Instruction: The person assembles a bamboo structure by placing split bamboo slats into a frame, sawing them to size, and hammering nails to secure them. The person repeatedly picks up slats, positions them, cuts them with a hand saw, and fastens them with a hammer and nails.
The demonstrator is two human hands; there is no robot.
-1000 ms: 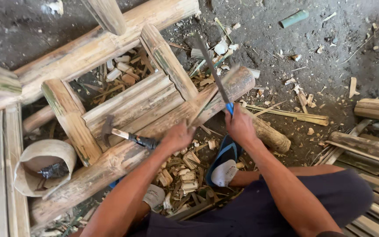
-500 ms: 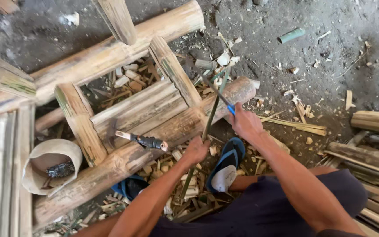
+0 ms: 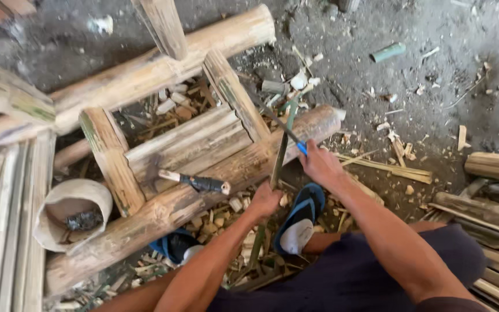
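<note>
1. My left hand (image 3: 265,199): closed around the lower part of a thin green bamboo strip (image 3: 279,151), fingers wrapped tight on it, just above the litter of offcuts.

2. Bamboo strip: stands nearly upright, tilted slightly to the right at the top, crossing in front of the near pole of the frame. Its lower end runs down past my left hand toward my feet.

3. My right hand (image 3: 320,166): clenched on the blue handle (image 3: 302,148) of a knife. The dark blade (image 3: 272,117) slants up and to the left from my fist and meets the strip near its top.

4. Bamboo frame (image 3: 163,138): 2 long poles lying diagonally, joined by short crosspieces, with flat slats between them. It lies on the dirt ground (image 3: 434,86).

5. Hammer (image 3: 194,182): rests on the near pole, left of my left hand, dark grip toward me, not touched.

6. Blue sandals: 1 on my foot (image 3: 298,216) directly below my right hand, 1 (image 3: 174,245) partly under the near pole.

7. Cut bamboo tube section (image 3: 70,216): lies at left, beside the frame, dark small items inside; I cannot tell what they are.

8. Bamboo chips (image 3: 226,211): scattered around both feet.
</note>
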